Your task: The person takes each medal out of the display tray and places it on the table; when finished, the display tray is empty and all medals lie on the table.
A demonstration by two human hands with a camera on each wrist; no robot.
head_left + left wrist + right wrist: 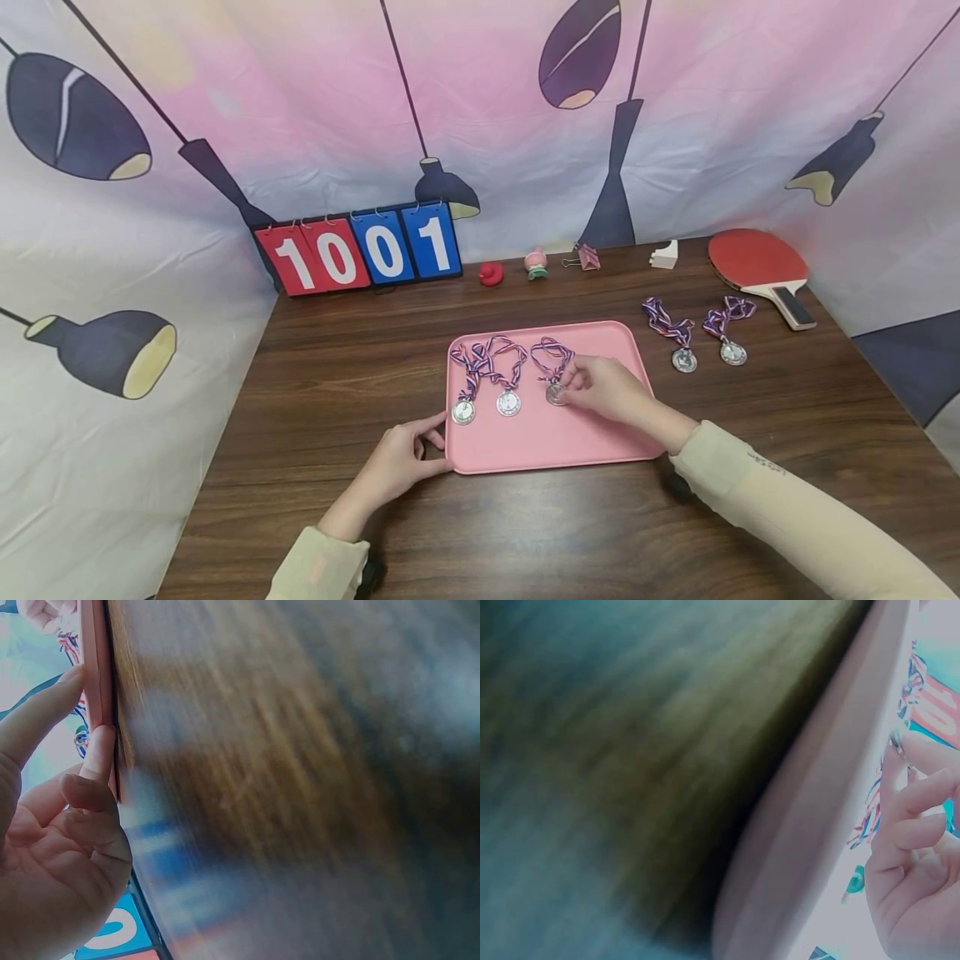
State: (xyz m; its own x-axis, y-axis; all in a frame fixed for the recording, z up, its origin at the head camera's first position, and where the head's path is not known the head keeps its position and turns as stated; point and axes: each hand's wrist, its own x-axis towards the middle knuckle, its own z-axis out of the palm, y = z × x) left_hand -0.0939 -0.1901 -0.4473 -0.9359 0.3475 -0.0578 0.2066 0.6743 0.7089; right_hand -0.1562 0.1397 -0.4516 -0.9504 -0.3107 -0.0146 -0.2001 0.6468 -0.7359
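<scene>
A pink tray (pixel 555 442) lies on the table with three silver medals on striped ribbons in it. My right hand (pixel 606 388) pinches the rim of the rightmost medal (pixel 555 393) between thumb and fingertips; its ribbon (pixel 553 354) lies on the tray. To its left are the middle medal (pixel 508 402) and the left medal (pixel 463 412). My left hand (pixel 396 460) touches the tray's left side, thumb and index finger spread along the edge. In the left wrist view, its other fingers (pixel 94 817) are loosely bent beside the tray edge (pixel 96 667).
Right of the tray lie two more medals (pixel 684 360) (pixel 733 353) and a red table tennis paddle (pixel 757 258). Along the back stand a flip scoreboard (pixel 360 250), a red rubber duck (pixel 491 273), a small pink figure (pixel 536 263), a pink binder clip (pixel 588 257) and a white block (pixel 664 255).
</scene>
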